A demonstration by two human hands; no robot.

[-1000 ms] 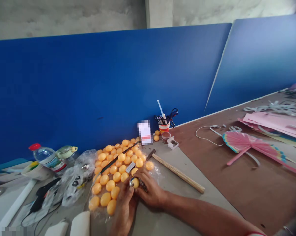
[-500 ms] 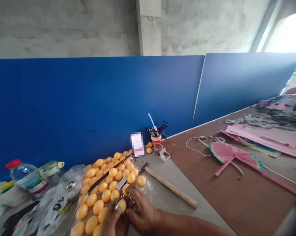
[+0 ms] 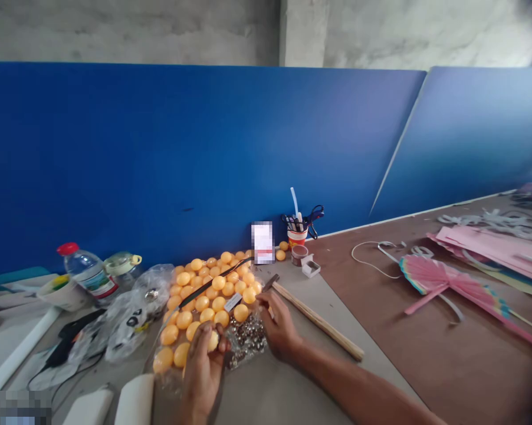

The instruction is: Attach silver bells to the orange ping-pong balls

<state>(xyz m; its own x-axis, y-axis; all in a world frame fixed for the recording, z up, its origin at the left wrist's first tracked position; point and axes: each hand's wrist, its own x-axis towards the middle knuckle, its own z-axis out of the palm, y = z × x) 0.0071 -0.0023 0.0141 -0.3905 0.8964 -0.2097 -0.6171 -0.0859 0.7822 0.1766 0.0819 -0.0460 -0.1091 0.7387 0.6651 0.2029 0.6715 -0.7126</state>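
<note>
As observed at my station, my left grip [image 3: 204, 366] is closed around a single orange ball [image 3: 213, 340], raised at the near edge of the batch; the ball is partly covered by my fingers, so its hidden side cannot be inspected. My right grip [image 3: 281, 330] is held apart from the left, fingers loosely bent, just beside the clear bag of small metal pieces [image 3: 249, 337]; whether anything small is pinched there, I cannot tell. Regarding progress, one ball is in hand, while dozens of loose orange balls [image 3: 202, 303] lie on the worktop [image 3: 270, 389], with clear film visible at their margin. None of those loose balls shows an attached metal piece that I can make out, and plenty of metal pieces remain in the bag, so I judge the work to be at an early stage, with most of the batch outstanding. A black strap [image 3: 198, 293] runs across the balls, and a white label [image 3: 233, 302] rests among them near the bag. The wooden-handled hammer [image 3: 318, 320] lies beyond my right grip, its head near the balls, with no finger seen around its handle. The black glue gun [image 3: 74, 326], as it appears to be, lies well to the left.
</note>
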